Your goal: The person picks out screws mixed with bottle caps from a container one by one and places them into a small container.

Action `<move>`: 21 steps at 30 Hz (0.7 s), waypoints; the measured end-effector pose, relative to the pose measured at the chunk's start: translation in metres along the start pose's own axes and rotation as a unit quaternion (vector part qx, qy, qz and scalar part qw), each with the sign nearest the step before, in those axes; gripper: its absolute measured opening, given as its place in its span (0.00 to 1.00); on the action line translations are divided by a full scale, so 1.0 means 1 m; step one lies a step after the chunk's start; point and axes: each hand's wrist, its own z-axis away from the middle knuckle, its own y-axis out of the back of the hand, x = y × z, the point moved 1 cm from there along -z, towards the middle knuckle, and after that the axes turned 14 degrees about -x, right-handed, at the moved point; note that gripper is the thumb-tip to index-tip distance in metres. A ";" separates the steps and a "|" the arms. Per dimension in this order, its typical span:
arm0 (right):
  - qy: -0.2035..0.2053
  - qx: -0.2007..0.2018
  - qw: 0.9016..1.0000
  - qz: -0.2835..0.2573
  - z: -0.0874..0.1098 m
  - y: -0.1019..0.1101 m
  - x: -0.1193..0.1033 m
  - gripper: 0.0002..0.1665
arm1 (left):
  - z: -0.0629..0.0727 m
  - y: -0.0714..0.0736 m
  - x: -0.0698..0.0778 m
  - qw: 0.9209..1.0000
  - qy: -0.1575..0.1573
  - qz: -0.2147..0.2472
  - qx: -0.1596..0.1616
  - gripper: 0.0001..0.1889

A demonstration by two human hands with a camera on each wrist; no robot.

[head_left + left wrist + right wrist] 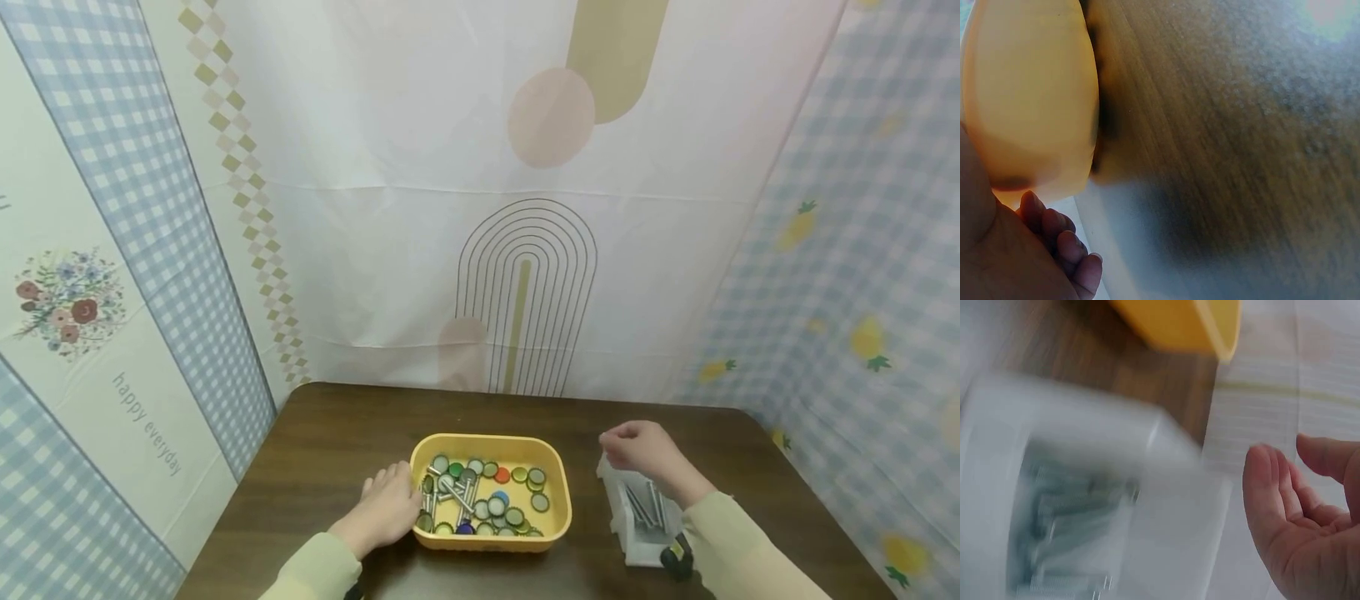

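Resting along the 9 o'clock wall of a yellow, round-cornered plastic bin, my left grip lies with its fingers relaxed; I cannot tell whether the thumb hooks the rim. My right grip hangs over the 12 o'clock end of a whitish, open-topped plastic tray, thumb a little apart from the softly bent fingers, pinching nothing. That tray sits at 3 o'clock from the bin on the dark brown wooden bench, with long silver metal bolts lying roughly lengthwise in it. More slim silver bolts lie crossed toward 9 o'clock inside the bin, among round, crimped metal bottle caps: a green cap at 10, a red cap at 1, a dark blue cap at 7. I judge the bolts stiff, smooth, weighty for their size and apt to roll, so I would pinch them mid-shank. The caps look light and rigid, best taken by their edges; the bin seems slightly flexible, best held at its rim.
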 end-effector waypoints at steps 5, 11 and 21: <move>0.021 -0.086 0.991 -0.095 -0.017 -0.031 -0.021 0.22 | 0.001 0.001 0.000 1.000 -0.001 0.001 0.001 0.11; 0.009 -0.170 0.979 -0.112 -0.038 -0.079 -0.040 0.17 | 0.002 0.001 -0.001 1.000 -0.001 0.007 0.002 0.10; -0.040 -0.164 0.986 0.000 -0.060 -0.149 -0.068 0.05 | 0.000 -0.001 0.001 1.000 -0.007 0.007 0.015 0.09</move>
